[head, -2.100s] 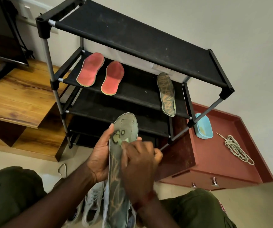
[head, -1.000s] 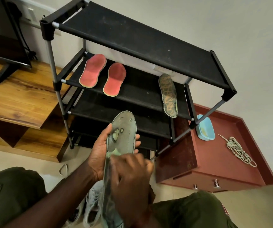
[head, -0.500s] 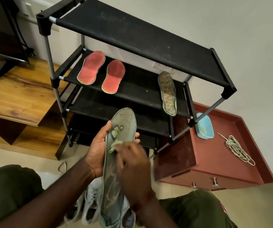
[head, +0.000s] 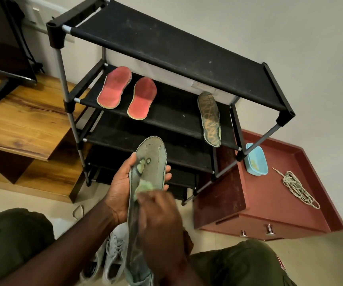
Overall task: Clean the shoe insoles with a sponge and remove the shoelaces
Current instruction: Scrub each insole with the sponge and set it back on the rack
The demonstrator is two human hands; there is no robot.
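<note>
My left hand (head: 121,182) grips a worn grey-green insole (head: 152,162) from beneath, toe end pointing up toward the rack. My right hand (head: 160,219) presses a small green sponge (head: 144,186) onto the insole's middle; most of the sponge is hidden under my fingers. Two red insoles (head: 115,87) (head: 142,98) and a patterned dark insole (head: 210,118) lie on the second shelf of the black shoe rack (head: 166,42). A bundle of pale shoelaces (head: 296,188) lies on the red cabinet top. Grey sneakers (head: 112,256) sit on the floor under my hands.
A light blue tub (head: 256,159) stands on the red cabinet (head: 269,203) beside the rack's right leg. A wooden TV stand (head: 22,120) with a screen is at the left. A loose lace piece (head: 77,211) lies on the floor. My knees frame the bottom.
My right hand rubs the sponge back and forth along the insole, now slightly lower than half a second ago. My left hand keeps the same hold.
</note>
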